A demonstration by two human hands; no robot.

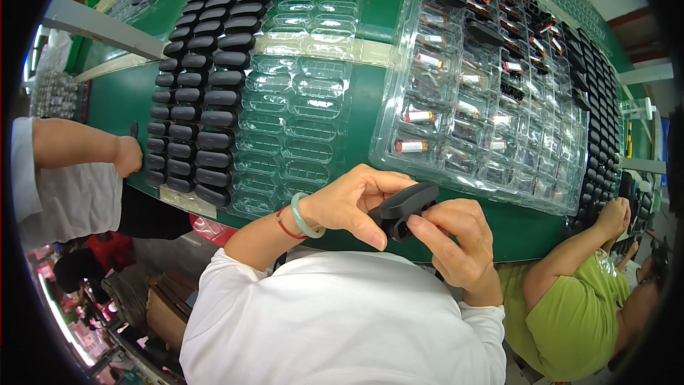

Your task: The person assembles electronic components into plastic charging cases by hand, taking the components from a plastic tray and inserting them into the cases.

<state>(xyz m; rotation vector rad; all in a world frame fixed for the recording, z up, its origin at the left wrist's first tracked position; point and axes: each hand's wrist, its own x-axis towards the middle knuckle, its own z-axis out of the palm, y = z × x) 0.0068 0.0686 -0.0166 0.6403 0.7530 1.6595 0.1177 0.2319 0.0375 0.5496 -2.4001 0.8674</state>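
Close in front of my body, both my hands hold a small black rounded case (410, 202) that looks like an earbud charging case. My left hand (345, 203) grips its left end, fingers behind and thumb in front, with a pale bangle and a red cord at the wrist. On its right end, my right hand (456, 242) pinches the lower edge between thumb and fingers. The case is tilted and seems partly opened, a darker part showing beneath its smooth top. Its inside is hidden from me. Just beyond my hands lies a clear plastic tray (456, 171).
That tray holds small red-and-white cylinders (412, 146) and black parts. Left of it, rows of black cases (214, 117) fill part of another clear tray (292, 128) on the green table (367, 93). Co-workers' hands show at left (128, 156) and right (613, 217).
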